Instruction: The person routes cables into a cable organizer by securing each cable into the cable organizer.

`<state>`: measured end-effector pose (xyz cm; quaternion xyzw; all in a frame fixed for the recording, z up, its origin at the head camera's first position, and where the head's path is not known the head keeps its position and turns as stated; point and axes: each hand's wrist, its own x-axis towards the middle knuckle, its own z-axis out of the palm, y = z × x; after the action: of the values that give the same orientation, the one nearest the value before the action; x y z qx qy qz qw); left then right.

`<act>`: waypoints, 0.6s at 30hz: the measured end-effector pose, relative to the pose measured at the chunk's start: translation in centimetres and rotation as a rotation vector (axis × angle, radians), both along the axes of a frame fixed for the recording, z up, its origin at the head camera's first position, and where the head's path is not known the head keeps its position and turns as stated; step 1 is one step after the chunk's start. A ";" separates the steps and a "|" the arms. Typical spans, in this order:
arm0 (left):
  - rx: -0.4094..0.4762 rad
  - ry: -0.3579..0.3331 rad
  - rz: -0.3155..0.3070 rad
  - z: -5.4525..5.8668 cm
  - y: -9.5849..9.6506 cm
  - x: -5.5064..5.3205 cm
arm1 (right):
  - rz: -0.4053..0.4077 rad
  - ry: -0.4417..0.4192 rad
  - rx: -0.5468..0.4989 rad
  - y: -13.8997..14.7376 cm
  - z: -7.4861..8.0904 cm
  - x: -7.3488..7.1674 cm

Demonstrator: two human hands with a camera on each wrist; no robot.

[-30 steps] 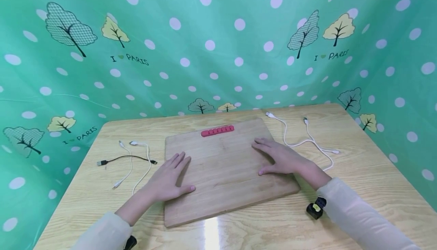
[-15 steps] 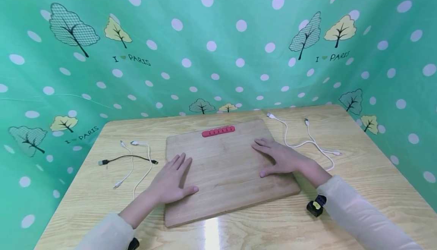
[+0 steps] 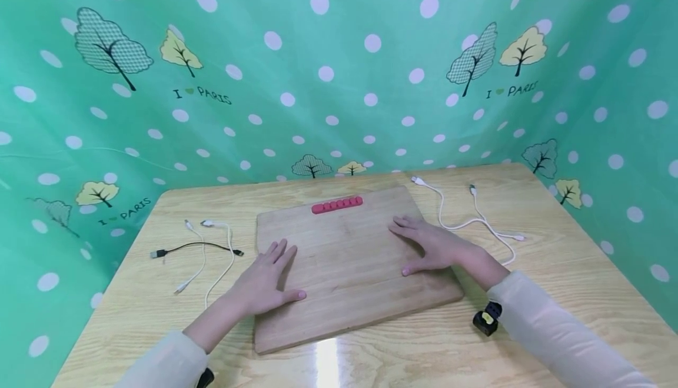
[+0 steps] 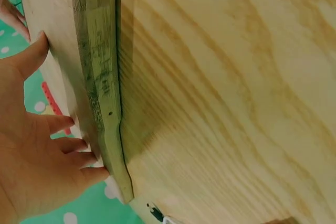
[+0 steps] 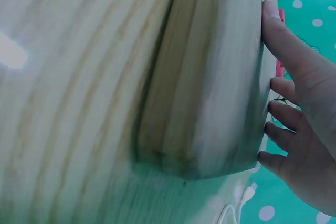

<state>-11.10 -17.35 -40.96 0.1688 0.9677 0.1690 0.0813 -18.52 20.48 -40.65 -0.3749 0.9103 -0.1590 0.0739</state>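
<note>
A thick, light-brown rectangular wooden board [image 3: 344, 258] lies flat across the middle of a pale wood-grain bench [image 3: 413, 355], set askew, so that its near right corner sits farther from the bench's near edge than its near left corner. The left hand [image 3: 263, 285] rests on the board's left side; its grip is spread, thumb held out toward the board's middle and fingertips touching the top face. The right hand [image 3: 430, 248] rests on the board's right side, its grip spread likewise, thumb and fingertips touching the wood. Neither hand pinches anything.

On the board, just inside the side nearest the bench's far edge, lies a slim red strip with a row of bumps [image 3: 337, 205], well apart from both hands.

Toward the bench's left edge, a thin black cable with dark plugs [image 3: 182, 246] lies across a short white cable [image 3: 203, 258] and reaches a longer white cable [image 3: 231, 261], whose lower part passes out of sight by the left forearm. Between the board and the bench's right edge, white cables [image 3: 479, 218] meet in loose curves, one plug near the bench's far edge; which ends belong together I cannot tell. Behind the bench's far edge hangs a green curtain with white dots and printed trees [image 3: 339, 114].
</note>
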 end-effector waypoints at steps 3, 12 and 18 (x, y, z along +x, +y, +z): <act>0.014 -0.029 0.006 0.0 -0.2 0.0 | -0.011 -0.004 0.004 -0.3 0.2 0.2; 0.009 -0.038 -0.034 -0.1 -0.6 -1.0 | -0.070 0.020 0.012 -0.4 -0.3 1.0; 0.001 -0.010 -0.076 -0.4 -0.9 -1.7 | -0.117 0.014 0.007 -0.5 -0.3 1.5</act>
<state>-12.85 -18.30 -41.40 0.2046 0.9600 0.1671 0.0926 -17.04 20.02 -40.97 -0.3217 0.9318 -0.1573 0.0593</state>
